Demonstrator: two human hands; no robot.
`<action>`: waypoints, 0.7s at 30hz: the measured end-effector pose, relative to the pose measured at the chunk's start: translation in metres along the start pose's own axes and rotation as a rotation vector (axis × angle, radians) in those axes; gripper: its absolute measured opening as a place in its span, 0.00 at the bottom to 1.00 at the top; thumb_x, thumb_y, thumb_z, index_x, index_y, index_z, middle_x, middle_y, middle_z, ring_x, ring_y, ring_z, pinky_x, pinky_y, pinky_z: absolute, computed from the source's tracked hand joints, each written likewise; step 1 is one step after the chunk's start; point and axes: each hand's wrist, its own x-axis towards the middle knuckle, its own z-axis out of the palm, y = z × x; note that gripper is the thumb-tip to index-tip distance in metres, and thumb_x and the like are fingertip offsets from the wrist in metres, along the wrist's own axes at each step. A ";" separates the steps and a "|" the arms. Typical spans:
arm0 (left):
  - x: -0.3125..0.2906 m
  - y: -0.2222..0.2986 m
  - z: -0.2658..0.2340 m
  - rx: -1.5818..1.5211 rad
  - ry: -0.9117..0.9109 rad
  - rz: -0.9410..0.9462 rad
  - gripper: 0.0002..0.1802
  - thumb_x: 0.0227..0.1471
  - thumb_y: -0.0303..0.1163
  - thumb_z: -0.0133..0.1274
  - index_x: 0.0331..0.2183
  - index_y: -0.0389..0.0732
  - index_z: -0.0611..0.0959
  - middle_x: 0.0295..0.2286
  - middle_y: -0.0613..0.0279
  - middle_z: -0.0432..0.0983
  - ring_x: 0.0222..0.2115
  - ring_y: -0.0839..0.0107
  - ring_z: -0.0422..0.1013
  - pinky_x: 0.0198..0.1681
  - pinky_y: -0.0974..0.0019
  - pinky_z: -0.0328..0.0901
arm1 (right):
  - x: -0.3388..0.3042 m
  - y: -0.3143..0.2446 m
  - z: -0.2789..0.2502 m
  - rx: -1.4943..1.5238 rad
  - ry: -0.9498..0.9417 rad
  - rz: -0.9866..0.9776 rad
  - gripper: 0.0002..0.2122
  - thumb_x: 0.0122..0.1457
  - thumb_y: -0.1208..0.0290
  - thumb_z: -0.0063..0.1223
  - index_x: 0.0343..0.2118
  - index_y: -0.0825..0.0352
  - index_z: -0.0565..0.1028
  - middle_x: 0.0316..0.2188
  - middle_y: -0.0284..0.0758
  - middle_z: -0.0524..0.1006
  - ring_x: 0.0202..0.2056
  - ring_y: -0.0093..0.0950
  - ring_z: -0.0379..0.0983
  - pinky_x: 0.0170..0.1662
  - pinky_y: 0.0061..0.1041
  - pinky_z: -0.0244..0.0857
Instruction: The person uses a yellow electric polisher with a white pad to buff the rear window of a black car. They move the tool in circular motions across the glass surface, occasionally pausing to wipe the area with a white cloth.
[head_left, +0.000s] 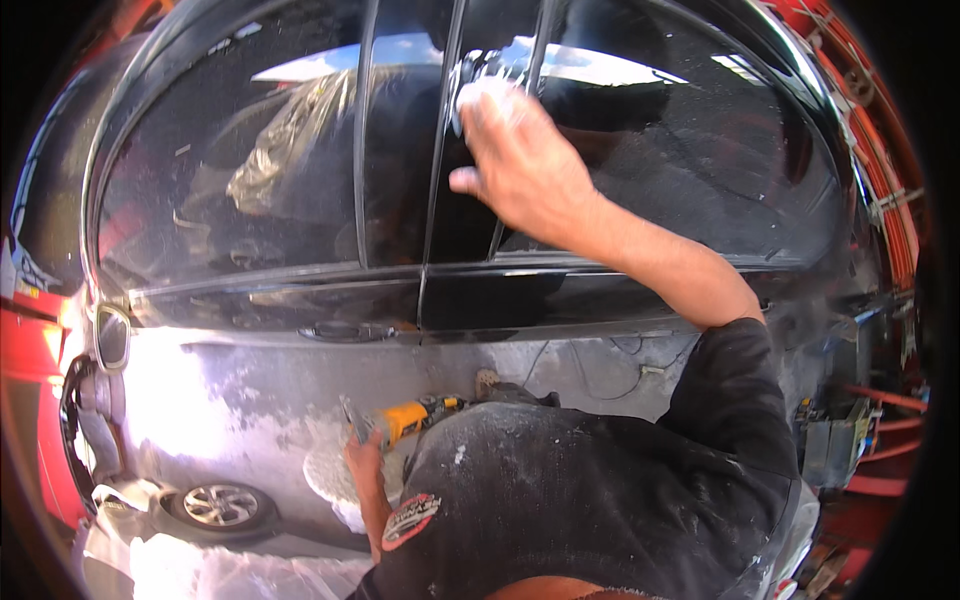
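Note:
My right hand [530, 170] reaches up across the black car [600, 295]. Its bent fingers press a small white wad [467, 97], cloth-like but partly covered, against the glossy door pillar between the side windows. White streaks show around the fingertips, and the thumb sticks out to the left. Low at my left side, my left hand [367, 462] grips the front end of a yellow and black power polisher [403, 420]. The polisher hangs beside my dark, dusty shirt, clear of the car; its pad cannot be made out.
Below the windows lie a door handle [348, 331] and a side mirror [112, 336]. A thin cable [610, 397] trails over the grey floor. A wheel [220, 507] and plastic sheeting [215, 572] are at lower left. Red metal racking [890, 180] stands at right.

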 end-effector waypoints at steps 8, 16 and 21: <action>0.006 0.001 0.000 0.124 -0.050 -0.008 0.15 0.50 0.36 0.63 0.37 0.35 0.85 0.18 0.67 0.71 0.15 0.77 0.62 0.18 0.65 0.57 | -0.062 -0.052 0.018 -0.033 -0.265 -0.111 0.36 0.59 0.48 0.51 0.53 0.86 0.68 0.52 0.53 0.68 0.57 0.48 0.63 0.66 0.42 0.54; 0.053 0.011 -0.036 0.147 -0.156 0.004 0.12 0.48 0.33 0.65 0.34 0.36 0.87 0.18 0.68 0.74 0.16 0.77 0.65 0.19 0.66 0.59 | 0.031 -0.028 -0.024 0.082 0.165 0.105 0.35 0.52 0.55 0.66 0.55 0.78 0.69 0.56 0.51 0.68 0.58 0.49 0.65 0.63 0.45 0.59; 0.095 0.004 -0.078 0.199 -0.232 0.001 0.13 0.46 0.32 0.66 0.34 0.34 0.86 0.21 0.65 0.77 0.17 0.76 0.68 0.19 0.66 0.60 | 0.087 -0.016 -0.005 -0.317 0.055 0.233 0.32 0.61 0.53 0.56 0.56 0.79 0.68 0.54 0.53 0.68 0.57 0.49 0.64 0.60 0.41 0.60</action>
